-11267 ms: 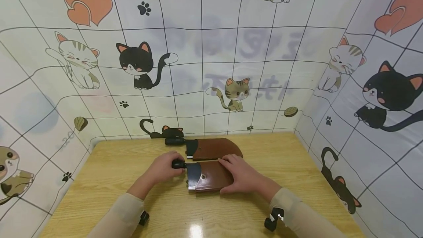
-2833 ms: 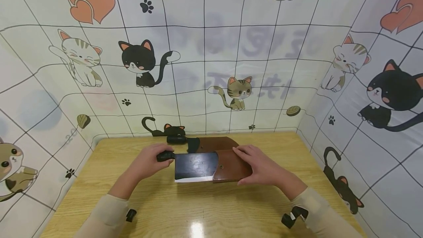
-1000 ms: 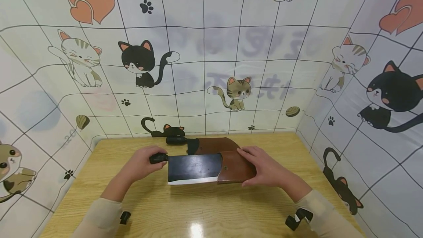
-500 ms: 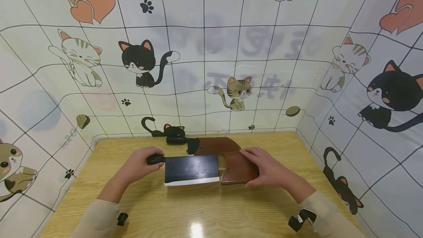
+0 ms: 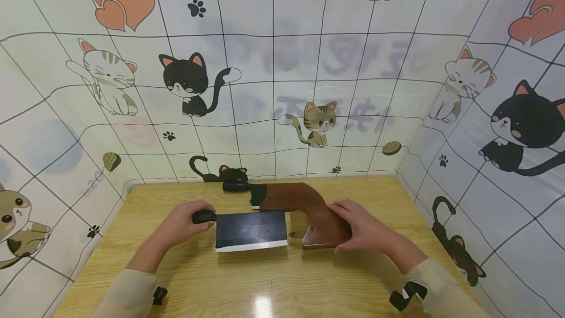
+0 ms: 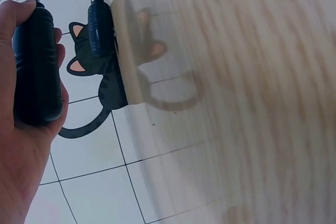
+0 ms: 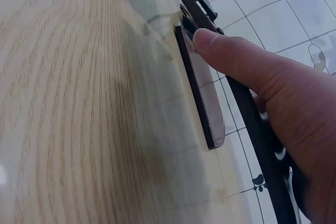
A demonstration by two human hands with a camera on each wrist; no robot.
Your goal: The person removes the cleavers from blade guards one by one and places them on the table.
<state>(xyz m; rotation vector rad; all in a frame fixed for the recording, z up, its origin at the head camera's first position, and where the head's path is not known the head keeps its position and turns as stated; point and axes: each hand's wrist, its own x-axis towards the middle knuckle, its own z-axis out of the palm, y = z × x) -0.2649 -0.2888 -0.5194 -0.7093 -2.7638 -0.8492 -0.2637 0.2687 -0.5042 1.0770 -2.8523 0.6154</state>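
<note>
My left hand (image 5: 187,221) grips the black handle (image 6: 39,66) of a cleaver (image 5: 250,229), whose dark blade with a bright lower edge lies fully bare. To its right, a small gap away, is a brown leather sheath (image 5: 328,229) with its tan inner flap showing toward the blade. My right hand (image 5: 368,227) holds the sheath at its right end, fingers over the top and thumb below. In the right wrist view the thumb presses on the sheath's side, seen edge-on. Most of the left fingers are hidden behind the handle.
Behind lies a second cleaver with a black handle (image 5: 236,187), its blade mostly inside a brown sheath (image 5: 291,196). All this is on a wood-grain table (image 5: 265,283). A cat-printed cloth (image 5: 273,63) rises along the table's back and sides.
Earlier the blade sat inside the sheath on the table. My left hand has drawn the cleaver left and out, while my right hand has moved right with the sheath. The second cleaver stays put.
</note>
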